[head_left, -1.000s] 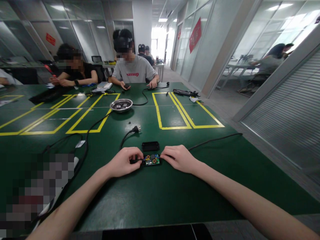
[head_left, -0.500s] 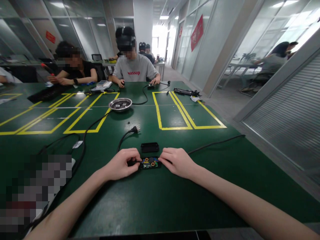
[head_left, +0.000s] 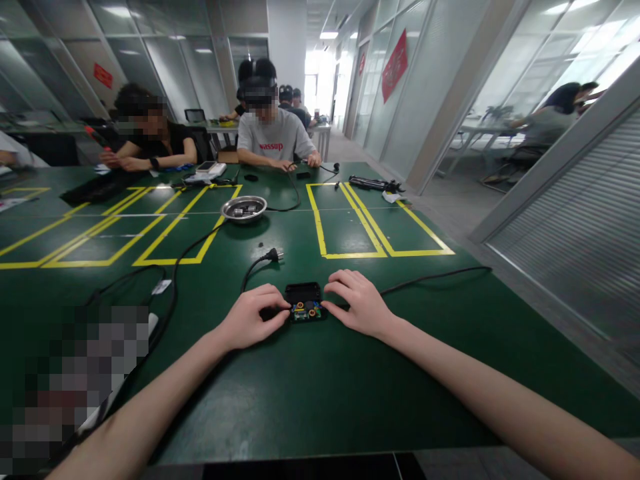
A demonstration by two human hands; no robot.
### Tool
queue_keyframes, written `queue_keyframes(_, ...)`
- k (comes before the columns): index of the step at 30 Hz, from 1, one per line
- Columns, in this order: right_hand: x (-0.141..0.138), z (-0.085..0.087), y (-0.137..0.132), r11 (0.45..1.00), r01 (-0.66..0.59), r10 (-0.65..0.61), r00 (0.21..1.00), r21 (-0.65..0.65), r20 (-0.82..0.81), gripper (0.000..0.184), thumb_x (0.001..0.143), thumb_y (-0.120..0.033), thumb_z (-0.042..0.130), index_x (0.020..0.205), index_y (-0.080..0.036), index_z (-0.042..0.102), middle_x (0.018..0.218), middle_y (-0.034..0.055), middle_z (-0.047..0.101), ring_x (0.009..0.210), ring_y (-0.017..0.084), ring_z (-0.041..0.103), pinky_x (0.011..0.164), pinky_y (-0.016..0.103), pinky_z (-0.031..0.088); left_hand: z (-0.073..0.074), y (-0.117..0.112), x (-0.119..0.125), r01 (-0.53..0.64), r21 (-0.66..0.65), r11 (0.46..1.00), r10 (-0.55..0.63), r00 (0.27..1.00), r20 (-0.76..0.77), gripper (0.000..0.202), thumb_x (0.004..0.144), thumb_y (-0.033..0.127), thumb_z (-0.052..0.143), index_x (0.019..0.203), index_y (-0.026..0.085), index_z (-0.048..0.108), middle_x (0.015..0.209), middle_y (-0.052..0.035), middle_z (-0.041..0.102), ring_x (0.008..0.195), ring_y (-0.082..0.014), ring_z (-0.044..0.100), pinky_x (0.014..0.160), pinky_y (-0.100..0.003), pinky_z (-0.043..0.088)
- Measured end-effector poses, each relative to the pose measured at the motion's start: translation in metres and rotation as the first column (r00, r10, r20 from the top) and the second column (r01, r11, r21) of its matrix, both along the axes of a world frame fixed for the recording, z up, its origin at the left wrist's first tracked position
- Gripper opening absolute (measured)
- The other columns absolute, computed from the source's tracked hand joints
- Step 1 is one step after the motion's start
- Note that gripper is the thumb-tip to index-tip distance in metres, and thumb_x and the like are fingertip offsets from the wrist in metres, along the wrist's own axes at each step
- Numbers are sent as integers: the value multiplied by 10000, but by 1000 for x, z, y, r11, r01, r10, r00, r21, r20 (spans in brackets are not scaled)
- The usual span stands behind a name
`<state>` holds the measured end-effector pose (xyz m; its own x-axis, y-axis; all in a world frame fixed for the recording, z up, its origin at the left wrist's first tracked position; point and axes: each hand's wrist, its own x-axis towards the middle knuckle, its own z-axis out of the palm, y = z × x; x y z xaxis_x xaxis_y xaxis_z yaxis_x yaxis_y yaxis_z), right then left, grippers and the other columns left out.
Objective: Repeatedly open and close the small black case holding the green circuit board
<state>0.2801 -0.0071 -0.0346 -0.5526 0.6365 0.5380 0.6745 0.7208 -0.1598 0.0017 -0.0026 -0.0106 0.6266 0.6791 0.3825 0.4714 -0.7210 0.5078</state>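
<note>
In front of me on the green table lies an open black power adapter case (head_left: pixel 309 315), its circuit board showing copper coils and coloured wires. My left hand (head_left: pixel 254 315) has thumb and fingertips closed together at its left end; the exact contact is hidden. At the right end is my right hand (head_left: pixel 359 305), fingers spread and thumb tip close to the case. The black case lid (head_left: pixel 303 291), hollow side up, sits just behind. A black cord with a two-pin plug (head_left: pixel 273 255) curves out behind my left hand. Another black cord (head_left: pixel 435 275) runs off rightward from behind my right hand.
A metal bowl (head_left: pixel 244 209) with metal parts stands farther back. Yellow tape (head_left: pixel 355 255) marks rectangles on the table (head_left: pixel 280 400). A folded black tripod (head_left: pixel 376 184) lies at the far right. Across the table a person in a grey shirt (head_left: pixel 275 137) handles a cord; another sits left.
The case has moved forward, closer to the lid. My right hand's fingers have spread from a pinch and lifted. The person opposite has brought both hands together over a cord.
</note>
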Motion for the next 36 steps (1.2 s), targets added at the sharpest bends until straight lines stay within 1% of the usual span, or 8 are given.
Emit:
queue_keyframes(3, -2, -4, 2, 993, 60, -63, 998, -101, -29, 281, 1012, -297, 557, 1201, -139, 693, 1134, 152, 675, 1015, 276, 601, 846, 433, 483, -6, 3, 3, -221, -44, 974, 223, 974, 45, 202, 941, 299, 594, 968, 180, 754, 838, -45, 707, 758, -182, 644, 707, -298, 514)
queue_keyframes(6, -4, -8, 5, 964, 76, -101, 991, -256, -87, 228, 1008, -270, 560, 1098, -164, 740, 1095, 126, 694, 1017, 266, 614, 859, 441, 496, -11, 6, 8, -326, -97, 940, 329, 944, 12, 235, 890, 377, 656, 939, 184, 781, 901, -61, 734, 829, -219, 669, 734, -328, 527)
queue_keyframes(10, -5, -9, 7, 890, 12, -174, 933, -456, -315, 134, 921, -264, 674, 985, -175, 750, 1000, 87, 733, 921, 225, 662, 828, 390, 529, -11, 5, 15, -354, -274, 894, 380, 924, 48, 241, 858, 389, 671, 925, 187, 784, 865, -47, 769, 750, -212, 675, 711, -332, 527)
queue_keyframes(14, -8, -7, 7, 784, -104, -280, 821, -612, -498, 120, 860, -274, 704, 928, -181, 737, 859, 41, 755, 772, 186, 682, 717, 322, 534, -11, 4, 16, -289, -446, 847, 396, 903, 168, 223, 827, 382, 682, 870, 179, 764, 807, -40, 777, 702, -205, 691, 658, -305, 526)
queue_keyframes(17, -10, -6, 6, 763, -147, -309, 773, -629, -555, 128, 818, -296, 723, 870, -178, 725, 806, 30, 744, 733, 175, 674, 692, 303, 529, -10, 4, 15, -283, -462, 841, 408, 891, 197, 230, 806, 391, 702, 843, 172, 761, 798, -45, 775, 695, -202, 686, 647, -297, 518)
queue_keyframes(20, -10, -5, 5, 764, -143, -322, 761, -629, -563, 161, 811, -333, 720, 855, -178, 722, 764, 21, 720, 672, 159, 637, 641, 289, 508, -10, 4, 15, -283, -455, 844, 411, 887, 211, 241, 800, 399, 707, 835, 167, 764, 790, -49, 774, 688, -198, 676, 637, -291, 507)
queue_keyframes(27, -8, -3, 3, 761, -168, -301, 764, -627, -571, 195, 826, -369, 703, 850, -176, 723, 789, 35, 729, 711, 170, 651, 671, 299, 525, -7, 2, 15, -288, -417, 862, 395, 898, 194, 220, 795, 384, 696, 801, 177, 768, 699, -22, 736, 629, -173, 615, 604, -273, 461)
queue_keyframes(36, -8, -1, 0, 749, -167, -285, 792, -641, -540, 210, 825, -386, 709, 828, -177, 727, 777, 41, 734, 688, 176, 644, 647, 301, 507, -6, 1, 12, -267, -413, 871, 370, 908, 195, 234, 794, 403, 688, 806, 178, 754, 708, -18, 723, 632, -166, 598, 613, -273, 451)
